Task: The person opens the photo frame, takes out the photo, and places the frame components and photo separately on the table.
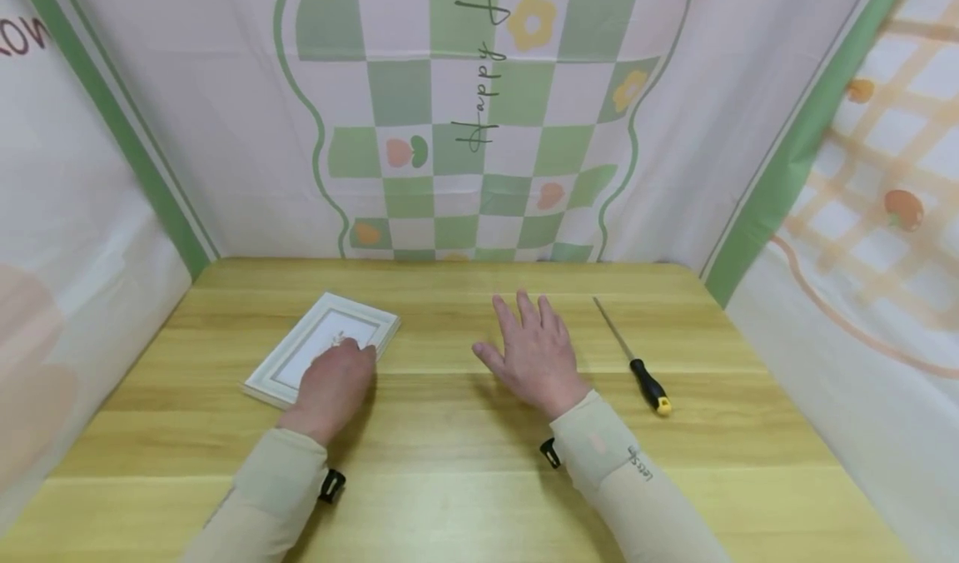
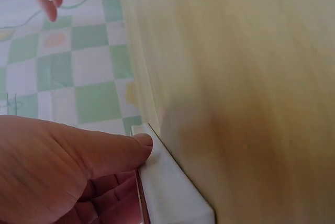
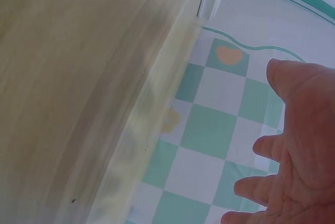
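Note:
A white picture frame (image 1: 315, 351) lies at a slant on the left half of the table, a pale picture inside its moulded border. My left hand (image 1: 337, 386) grips the frame's right edge. In the left wrist view, the thumb presses on the white side of the frame (image 2: 170, 192), and curled fingers show behind it. Away to the right, my right hand (image 1: 535, 363) is spread with straight fingers and holds nothing. Nearest to it is a screwdriver (image 1: 646, 384) with a black and yellow handle, its thin shaft pointing toward the back of the table.
The wooden table (image 1: 449, 480) ends at the back against a hanging cloth (image 1: 457, 97) with green checks. More printed cloth hangs at the left and right sides. A black wrist strap piece (image 1: 332, 486) sticks out beside the left sleeve.

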